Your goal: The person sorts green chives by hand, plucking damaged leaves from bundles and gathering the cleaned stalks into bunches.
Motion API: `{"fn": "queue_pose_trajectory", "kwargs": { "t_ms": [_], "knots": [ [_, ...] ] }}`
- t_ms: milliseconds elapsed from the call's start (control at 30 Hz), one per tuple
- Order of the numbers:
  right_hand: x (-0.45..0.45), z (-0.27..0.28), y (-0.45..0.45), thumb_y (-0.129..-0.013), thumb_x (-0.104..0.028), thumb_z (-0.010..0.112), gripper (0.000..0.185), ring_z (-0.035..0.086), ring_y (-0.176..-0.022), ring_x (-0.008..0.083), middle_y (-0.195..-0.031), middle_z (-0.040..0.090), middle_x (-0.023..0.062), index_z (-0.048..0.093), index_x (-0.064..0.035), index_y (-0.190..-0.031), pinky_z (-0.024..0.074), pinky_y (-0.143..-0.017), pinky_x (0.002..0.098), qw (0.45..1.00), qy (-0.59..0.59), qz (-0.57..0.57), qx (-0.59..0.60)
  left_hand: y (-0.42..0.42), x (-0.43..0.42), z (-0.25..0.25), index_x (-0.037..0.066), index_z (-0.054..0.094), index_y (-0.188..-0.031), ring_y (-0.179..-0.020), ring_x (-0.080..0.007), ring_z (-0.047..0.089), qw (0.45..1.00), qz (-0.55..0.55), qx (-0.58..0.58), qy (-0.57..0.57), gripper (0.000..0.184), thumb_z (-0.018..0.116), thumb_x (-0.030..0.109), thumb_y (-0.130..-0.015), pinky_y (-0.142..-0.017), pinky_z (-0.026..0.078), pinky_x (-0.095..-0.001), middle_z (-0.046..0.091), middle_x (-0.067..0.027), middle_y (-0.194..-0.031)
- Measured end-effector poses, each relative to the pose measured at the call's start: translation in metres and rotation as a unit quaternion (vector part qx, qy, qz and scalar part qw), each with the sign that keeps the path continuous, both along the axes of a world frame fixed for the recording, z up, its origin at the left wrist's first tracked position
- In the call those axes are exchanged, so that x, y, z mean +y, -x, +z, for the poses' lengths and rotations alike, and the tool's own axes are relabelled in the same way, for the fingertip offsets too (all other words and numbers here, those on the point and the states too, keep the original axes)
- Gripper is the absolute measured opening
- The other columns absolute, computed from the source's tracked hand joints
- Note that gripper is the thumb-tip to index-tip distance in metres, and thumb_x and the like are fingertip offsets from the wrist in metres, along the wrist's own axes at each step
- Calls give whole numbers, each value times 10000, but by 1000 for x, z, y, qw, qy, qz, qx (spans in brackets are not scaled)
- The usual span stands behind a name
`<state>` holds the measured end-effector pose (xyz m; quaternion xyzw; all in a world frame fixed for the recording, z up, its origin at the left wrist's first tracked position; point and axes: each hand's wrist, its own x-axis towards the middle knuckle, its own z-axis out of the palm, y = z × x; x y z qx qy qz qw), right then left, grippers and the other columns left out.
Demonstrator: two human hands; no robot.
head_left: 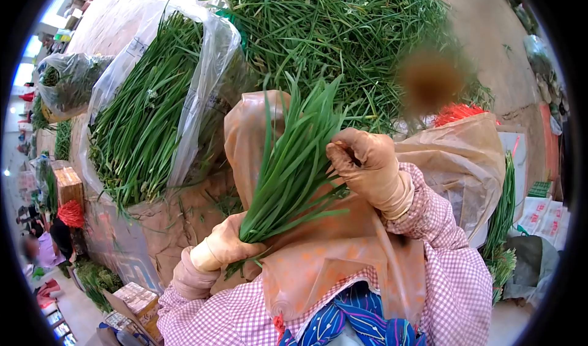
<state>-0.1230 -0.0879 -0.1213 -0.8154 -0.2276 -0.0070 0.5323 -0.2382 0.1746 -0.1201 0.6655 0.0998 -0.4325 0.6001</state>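
My gloved left hand (231, 243) is wrapped round the lower end of a bunch of garlic chives (294, 156), long flat green leaves fanning up and away over my lap. At the bunch's right edge is my gloved right hand (367, 165), its fingers curled into a pinch. Whatever sits between those fingertips is too small or hidden to make out. Beneath the bunch, a brownish translucent plastic apron (343, 242) covers my lap and knee.
A large loose heap of chives (343, 33) lies ahead. On the left, an open clear plastic bag (229, 39) holds chives lying side by side. Red ties (458, 114) and a tan plastic sheet (456, 162) are at right. A cardboard box (138, 300) stands lower left.
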Motion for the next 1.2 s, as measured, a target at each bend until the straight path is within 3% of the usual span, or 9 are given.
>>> {"fn": "queue_pose_trajectory", "kwargs": {
  "t_ms": [100,167,267,700,800,867,933,1000,1200],
  "knots": [
    [-12,-7,-12,-843,-77,633,151,485,-502,58,-583,515,-8,560,-23,-722,389,-438,225,977,-123,-158,68,-3,-7,8,36,580,-1140,-854,-128,604,992,-60,-49,-98,490,702,166,-684,-780,469,-274,665,-72,-921],
    [-35,6,-32,-876,-85,604,119,436,-442,39,-589,542,-17,593,-61,-761,337,-395,195,923,-244,-249,164,-2,-8,9,53,581,-1144,-868,-180,636,987,-60,-88,-123,490,691,197,-689,-791,475,-296,669,-111,-923],
    [-58,10,-51,-886,-104,601,83,525,-547,68,-680,613,25,621,-30,-854,419,-503,187,920,-235,-273,152,-4,-10,15,59,577,-1152,-891,-222,648,979,-91,-88,-158,491,683,203,-694,-796,480,-316,672,-128,-934],
    [-60,48,-9,-893,-122,607,135,589,-700,101,-817,648,49,636,-4,-950,488,-648,224,954,-266,-134,48,-7,-27,36,81,578,-1134,-812,-278,663,959,-102,-131,-228,476,717,242,-707,-722,507,-339,666,-154,-851],
    [-55,54,1,-880,-90,620,125,587,-747,94,-879,645,53,631,-8,-974,487,-665,220,956,-269,-99,57,-13,-34,46,46,581,-1132,-790,-188,660,938,-127,-128,-296,458,721,152,-709,-718,507,-302,676,-126,-888],
    [-50,55,3,-877,-70,618,129,580,-747,97,-904,638,58,624,-5,-988,486,-681,232,949,-281,-141,21,-16,-28,40,45,584,-1106,-776,-227,675,861,-22,-384,-332,382,662,48,-732,-696,512,-310,662,-156,-864],
    [-55,49,-4,-890,-69,596,129,581,-731,109,-874,638,65,618,3,-994,484,-684,243,941,-317,-121,-4,-30,-33,49,62,582,-1117,-851,-320,659,763,2,-489,-422,434,639,-16,-694,-704,521,-351,651,-186,-912],
    [-61,42,-11,-906,-78,568,135,583,-724,120,-841,638,68,616,5,-1000,483,-677,247,926,-331,-179,-11,-39,-21,33,80,495,-1252,-724,-289,621,662,-84,-521,-533,650,670,42,-627,-588,504,-374,610,-112,-871],
    [-93,19,-18,-908,-88,555,157,576,-656,111,-776,645,63,611,3,-1023,478,-616,234,920,-319,-227,23,-30,-26,6,61,311,-1413,-650,-254,574,575,-174,-531,-598,752,584,58,-713,-566,496,-364,581,-90,-908]
  ]
}}
